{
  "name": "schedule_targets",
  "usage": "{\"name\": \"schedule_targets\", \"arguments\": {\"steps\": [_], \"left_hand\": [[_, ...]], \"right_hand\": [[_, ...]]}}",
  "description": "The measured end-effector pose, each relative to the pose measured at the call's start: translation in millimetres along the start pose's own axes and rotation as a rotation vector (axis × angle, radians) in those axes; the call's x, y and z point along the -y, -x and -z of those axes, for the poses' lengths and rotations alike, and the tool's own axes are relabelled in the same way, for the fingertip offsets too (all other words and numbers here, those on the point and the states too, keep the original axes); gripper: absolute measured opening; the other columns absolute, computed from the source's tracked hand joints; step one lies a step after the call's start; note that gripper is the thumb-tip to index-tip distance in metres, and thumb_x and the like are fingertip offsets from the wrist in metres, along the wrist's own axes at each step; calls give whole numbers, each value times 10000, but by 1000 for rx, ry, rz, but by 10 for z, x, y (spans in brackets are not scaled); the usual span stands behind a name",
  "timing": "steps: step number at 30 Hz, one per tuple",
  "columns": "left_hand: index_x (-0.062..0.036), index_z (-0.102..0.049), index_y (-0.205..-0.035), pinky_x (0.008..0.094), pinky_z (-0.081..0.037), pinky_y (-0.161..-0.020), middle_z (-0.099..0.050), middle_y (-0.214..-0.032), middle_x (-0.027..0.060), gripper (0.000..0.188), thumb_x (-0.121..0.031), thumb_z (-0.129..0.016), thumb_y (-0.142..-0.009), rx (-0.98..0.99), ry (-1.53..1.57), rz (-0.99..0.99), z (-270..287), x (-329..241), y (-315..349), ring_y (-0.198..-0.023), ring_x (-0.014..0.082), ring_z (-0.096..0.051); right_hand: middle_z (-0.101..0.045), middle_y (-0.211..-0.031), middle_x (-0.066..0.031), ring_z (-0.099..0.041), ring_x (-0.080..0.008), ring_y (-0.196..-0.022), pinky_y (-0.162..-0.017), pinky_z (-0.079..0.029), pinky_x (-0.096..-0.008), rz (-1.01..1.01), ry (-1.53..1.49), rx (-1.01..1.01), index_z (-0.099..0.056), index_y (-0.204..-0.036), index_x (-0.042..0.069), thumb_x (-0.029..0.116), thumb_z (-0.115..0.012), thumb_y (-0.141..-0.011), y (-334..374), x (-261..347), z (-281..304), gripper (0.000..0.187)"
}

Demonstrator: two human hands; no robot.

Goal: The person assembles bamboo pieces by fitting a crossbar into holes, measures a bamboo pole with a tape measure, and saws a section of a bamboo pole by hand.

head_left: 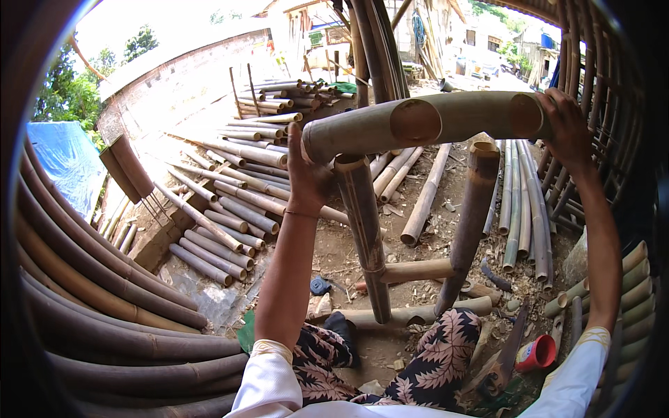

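Note:
A thick bamboo pole [481,115] with two large round holes cut in its side lies crosswise between my hands. My left hand [310,171] is closed on its left end from below, the thumb raised along the cut face. Around the right end, the fingers of my right hand [564,129] are wrapped. Just under the pole stand two bamboo posts, a left one [364,237] and a right one [470,223], tilted and joined low down by a short bamboo crossbar [418,270]. I cannot tell whether the pole touches their tops. Their feet meet a bamboo length [390,318] on the ground.
Cut bamboo lengths [223,244] are piled to the left, and long dark poles [139,348] curve along the left side. A handsaw [498,373], a curved blade [495,275] and a red container [536,353] lie near my knees. Wood chips litter the dirt.

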State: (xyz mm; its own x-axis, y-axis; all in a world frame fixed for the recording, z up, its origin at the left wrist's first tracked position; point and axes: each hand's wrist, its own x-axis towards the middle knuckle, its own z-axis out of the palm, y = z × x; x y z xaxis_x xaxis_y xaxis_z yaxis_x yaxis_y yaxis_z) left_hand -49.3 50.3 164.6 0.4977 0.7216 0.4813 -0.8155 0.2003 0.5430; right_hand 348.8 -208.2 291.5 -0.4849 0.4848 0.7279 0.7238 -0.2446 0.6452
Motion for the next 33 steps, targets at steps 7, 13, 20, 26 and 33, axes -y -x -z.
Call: {"name": "schedule_targets", "arguments": {"steps": [7,13,20,26,33], "left_hand": [[-74,-570,-1161,437,-480,-936,-623,-1075,88,443,-444,-583,-917,-160,-64,-151,-67,130,55,-1018,269,-612],[-87,-570,-1187,443,-473,-951,-610,-1127,91,461,-461,-577,-917,-164,-92,-234,-35,247,0,-1056,274,-595],[-53,-603,-1192,360,-476,-939,-616,-1098,63,460,-437,-527,-951,-218,-550,-307,262,-143,60,-1070,184,-577],[58,-672,-1115,359,-478,-984,-725,-1024,169,812,-689,-424,-918,-188,-1393,-130,-755,-1251,-491,-1044,210,-675],[69,-351,-1389,357,-356,-1138,-599,-1268,190,472,-240,-395,-1035,640,-2015,213,-205,-831,-1316,-1180,243,-579]], "right_hand": [[-504,-1272,-111,-504,-313,-1212,-1047,-396,-437,-42,-54,-9,-462,-1365,113,58,-807,-646,173,68,-67,800],[-502,-1288,-108,-484,-322,-1229,-1070,-375,-442,-177,-149,53,-469,-1350,123,30,-821,-579,171,104,1,853],[-508,-1311,-115,-466,-329,-1245,-1084,-379,-442,-164,-168,7,-448,-1375,106,27,-835,-566,223,112,-142,900],[-515,-1330,-120,-471,-335,-1257,-1086,-378,-441,-113,-120,66,-449,-1388,107,12,-830,-578,286,-65,-25,900],[-496,-1355,-125,-451,-335,-1288,-1101,-362,-448,-136,-97,86,-424,-1412,115,0,-824,-588,320,-59,88,923]]}}
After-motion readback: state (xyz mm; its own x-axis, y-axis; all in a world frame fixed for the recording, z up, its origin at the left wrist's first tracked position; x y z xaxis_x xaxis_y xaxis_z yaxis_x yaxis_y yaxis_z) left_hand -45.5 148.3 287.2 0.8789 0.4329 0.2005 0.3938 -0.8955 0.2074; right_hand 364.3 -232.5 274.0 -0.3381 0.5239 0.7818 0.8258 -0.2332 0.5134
